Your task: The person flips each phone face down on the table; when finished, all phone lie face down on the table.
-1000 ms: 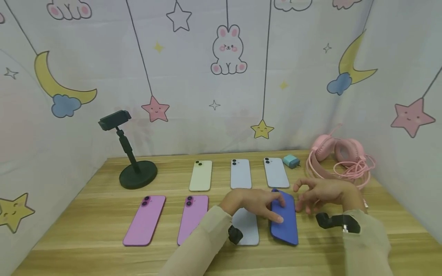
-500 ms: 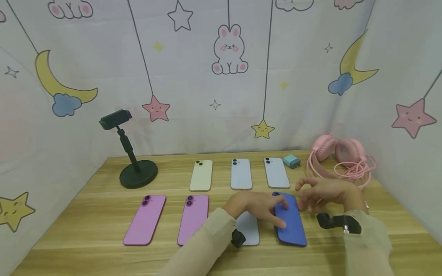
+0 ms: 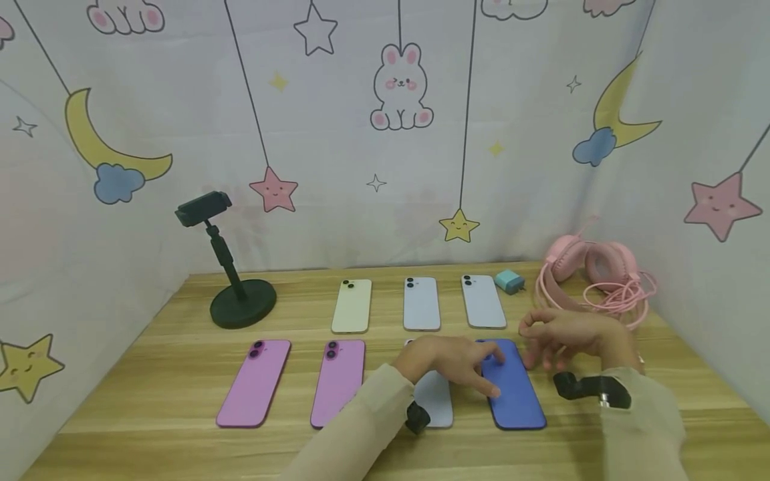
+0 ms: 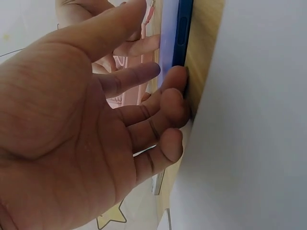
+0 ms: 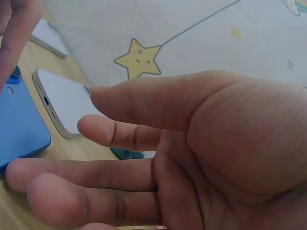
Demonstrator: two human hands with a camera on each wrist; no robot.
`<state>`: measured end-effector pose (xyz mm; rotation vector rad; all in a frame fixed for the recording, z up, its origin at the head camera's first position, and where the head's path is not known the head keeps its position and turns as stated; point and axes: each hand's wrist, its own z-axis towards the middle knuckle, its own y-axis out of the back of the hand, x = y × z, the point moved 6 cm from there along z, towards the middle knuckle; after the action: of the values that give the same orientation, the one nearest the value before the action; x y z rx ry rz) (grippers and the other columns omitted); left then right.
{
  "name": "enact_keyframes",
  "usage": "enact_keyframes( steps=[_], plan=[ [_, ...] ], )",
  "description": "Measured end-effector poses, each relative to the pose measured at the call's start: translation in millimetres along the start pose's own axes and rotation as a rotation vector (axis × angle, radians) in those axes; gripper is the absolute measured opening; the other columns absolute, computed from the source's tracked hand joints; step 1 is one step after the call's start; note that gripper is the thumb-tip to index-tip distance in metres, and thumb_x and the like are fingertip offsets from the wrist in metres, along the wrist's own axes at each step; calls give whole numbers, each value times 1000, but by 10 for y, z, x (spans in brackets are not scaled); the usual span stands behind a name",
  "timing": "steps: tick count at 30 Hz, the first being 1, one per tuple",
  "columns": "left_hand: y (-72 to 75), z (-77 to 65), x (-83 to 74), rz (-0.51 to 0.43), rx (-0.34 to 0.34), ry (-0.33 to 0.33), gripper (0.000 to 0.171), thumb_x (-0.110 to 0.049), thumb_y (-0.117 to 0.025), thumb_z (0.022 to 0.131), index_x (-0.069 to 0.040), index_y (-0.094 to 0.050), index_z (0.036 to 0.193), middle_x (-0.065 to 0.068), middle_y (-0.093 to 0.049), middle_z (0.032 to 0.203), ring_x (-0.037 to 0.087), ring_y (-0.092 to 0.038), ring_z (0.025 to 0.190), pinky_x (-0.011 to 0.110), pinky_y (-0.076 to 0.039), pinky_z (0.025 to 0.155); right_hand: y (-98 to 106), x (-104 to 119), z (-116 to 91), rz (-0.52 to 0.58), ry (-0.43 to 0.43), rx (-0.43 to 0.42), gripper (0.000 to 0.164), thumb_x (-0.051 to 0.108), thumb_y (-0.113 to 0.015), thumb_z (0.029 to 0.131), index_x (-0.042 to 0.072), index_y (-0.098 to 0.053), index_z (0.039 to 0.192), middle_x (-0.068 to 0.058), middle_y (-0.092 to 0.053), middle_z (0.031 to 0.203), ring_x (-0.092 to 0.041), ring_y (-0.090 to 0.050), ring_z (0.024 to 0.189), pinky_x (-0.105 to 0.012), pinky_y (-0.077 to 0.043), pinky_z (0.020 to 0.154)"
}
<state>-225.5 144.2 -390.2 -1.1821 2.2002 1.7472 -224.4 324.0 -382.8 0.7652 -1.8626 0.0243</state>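
In the head view a blue smartphone lies back up at the right end of the front row. My left hand reaches over its left side, thumb and fingers spread and relaxed, tips at the phone's face and left edge. By its upper right edge is my right hand, fingers loosely bent; in the right wrist view a fingertip meets the corner of the blue phone. A pale smartphone sits partly hidden under my left hand and sleeve. The left wrist view shows the blue phone's side button edge.
Two pink-purple smartphones lie to the left. Behind stand a row of a cream phone and two whitish phones. A teal charger plug, pink headphones and a black phone stand line the back of the wooden table.
The blue phone has turned straighter and its lower end has slid right, from a tilt to lying flat on the table. My left hand moved slightly right and down with it; the right hand shifted slightly right.
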Motion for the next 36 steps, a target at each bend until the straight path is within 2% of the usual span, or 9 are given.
enact_keyframes(
  steps=[7,14,20,25,31,36],
  plan=[
    [-8,15,3,20,-24,3,56,-44,-67,95,-21,-45,142,-5,-65,106,2,-58,96,20,-44,86,-15,-13,8,-8,-23,4,30,27,-53,104,0,-46,116,-23,-72,89,-15,-60,58,-27,-50,54],
    [-12,45,-37,12,8,-15,49,-44,-63,98,-29,-48,142,-7,-60,125,1,-55,108,22,-42,94,13,-34,-28,-29,-24,-2,31,27,-52,104,0,-46,117,-22,-72,88,-15,-62,58,-26,-49,53],
    [0,72,-47,18,11,-23,48,-44,-62,98,-28,-49,142,-5,-60,127,2,-56,108,22,-42,95,29,-41,-31,-32,-29,0,31,28,-52,104,0,-46,118,-23,-72,88,-16,-63,58,-26,-50,53],
    [39,39,-4,17,7,-29,47,-43,-63,98,-27,-51,141,-6,-61,118,2,-56,104,22,-43,91,19,-21,-18,-49,-31,-23,32,28,-51,104,1,-46,120,-21,-72,88,-18,-64,60,-28,-52,55],
    [168,-67,74,16,-31,-15,49,-44,-62,99,-25,-50,142,-7,-64,108,2,-58,97,22,-45,85,69,102,6,-138,47,-95,36,23,-50,105,-3,-44,128,-16,-70,100,-26,-67,78,-39,-55,69],
    [250,-201,112,115,-72,-42,49,-39,-61,100,-19,-48,143,-3,-66,107,5,-60,95,22,-46,83,74,228,-3,-215,118,-141,38,21,-53,103,-5,-45,129,-16,-68,106,-30,-68,87,-42,-55,76]
  ],
)
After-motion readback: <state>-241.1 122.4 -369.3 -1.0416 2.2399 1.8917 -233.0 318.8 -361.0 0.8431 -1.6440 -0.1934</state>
